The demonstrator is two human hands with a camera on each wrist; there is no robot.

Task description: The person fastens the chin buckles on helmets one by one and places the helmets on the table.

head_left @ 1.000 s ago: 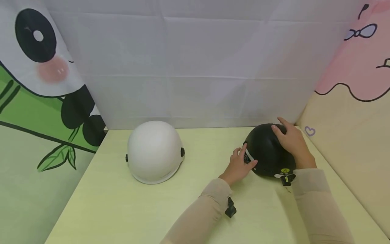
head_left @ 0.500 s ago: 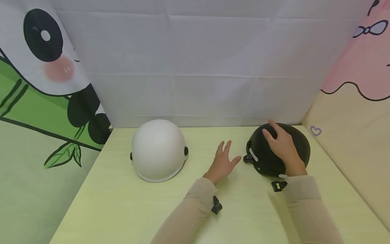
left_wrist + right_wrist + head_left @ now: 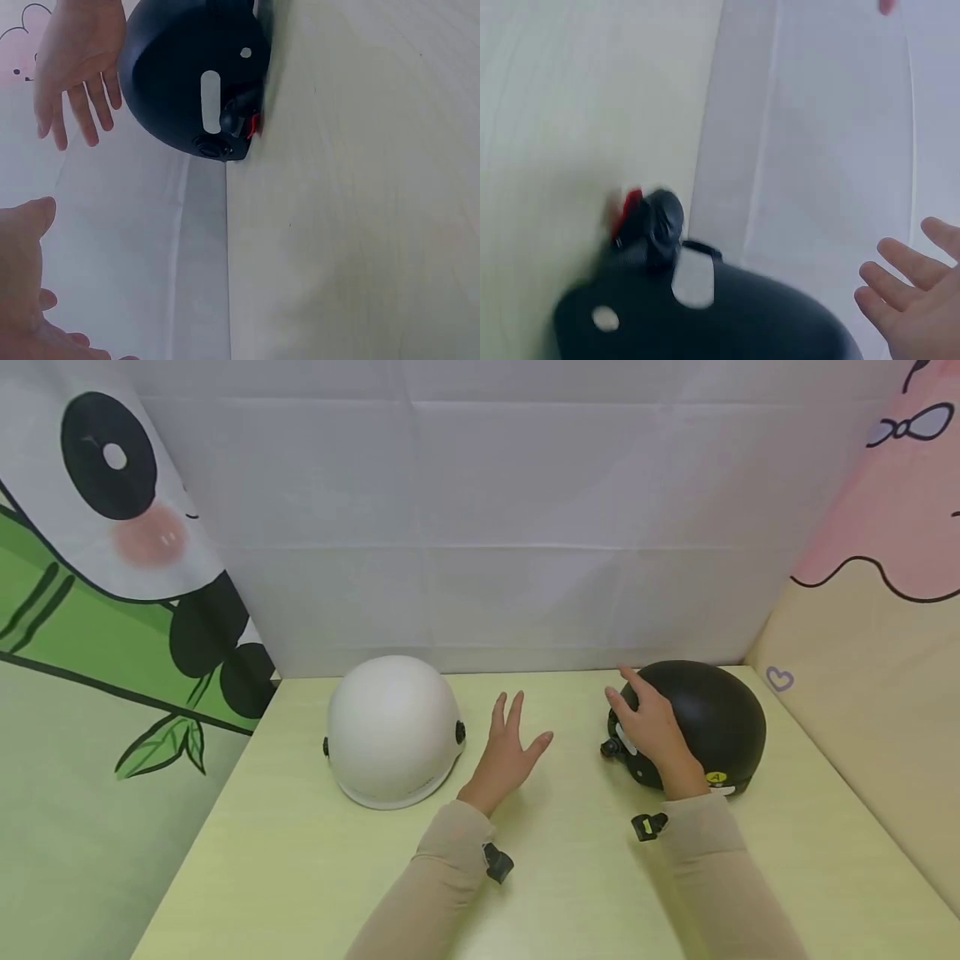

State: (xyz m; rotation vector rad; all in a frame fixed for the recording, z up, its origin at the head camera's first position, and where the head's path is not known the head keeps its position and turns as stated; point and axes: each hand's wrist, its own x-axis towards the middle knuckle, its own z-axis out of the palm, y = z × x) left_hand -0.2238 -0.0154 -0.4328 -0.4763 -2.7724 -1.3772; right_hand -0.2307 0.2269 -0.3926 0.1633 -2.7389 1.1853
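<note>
A black helmet (image 3: 708,718) sits at the right rear of the table, a white helmet (image 3: 393,731) at the left rear. My right hand (image 3: 652,727) is over the black helmet's left side in the head view; the right wrist view shows that hand (image 3: 922,300) with fingers spread, apart from the helmet (image 3: 705,322). My left hand (image 3: 506,760) is between the two helmets, nearer the white one, fingers extended and holding nothing. In the left wrist view, a gap separates the left hand (image 3: 22,285) from the black helmet (image 3: 187,67).
The pale yellow table (image 3: 562,877) meets a white cloth wall (image 3: 517,527) behind the helmets. A printed panel with green and black shapes (image 3: 217,635) is at the left, and a pink and beige panel (image 3: 862,652) rises at the right.
Both hands have moved left. The left hand came away from the black helmet's side toward the white helmet; the right hand shifted from the black helmet's upper right to its left side.
</note>
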